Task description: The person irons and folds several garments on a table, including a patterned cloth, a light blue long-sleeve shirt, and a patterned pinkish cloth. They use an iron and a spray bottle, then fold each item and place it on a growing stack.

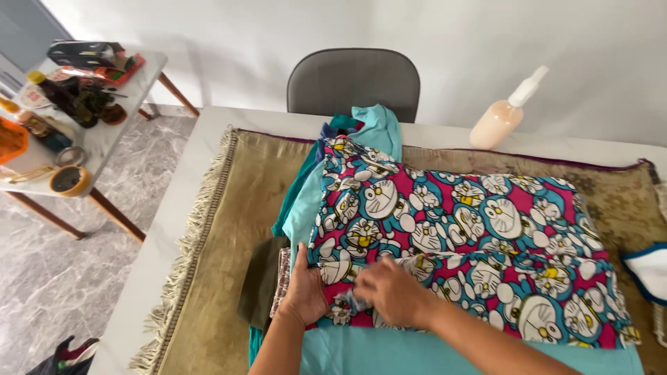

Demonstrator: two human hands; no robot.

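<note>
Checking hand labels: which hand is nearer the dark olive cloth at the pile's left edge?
Left. The left hand grips the cartoon-print fabric edge right beside the dark olive cloth. The right hand presses on the print further right, away from it.

Right hand (394, 292) blurred; fingers (361, 278) indistinct, grip on cartoon-print garment (458, 236) not determinable. Left hand (303, 292) thumb alone clear, remaining fingers tucked under garment edge. Teal cloth (361, 351) largely covered, cut off at bottom edge. White cloth with blue trim (649, 271) cut off at right edge. Chair (354, 80) seat hidden behind bench (174, 208). Side-table items (69, 97) too small to identify.
</note>
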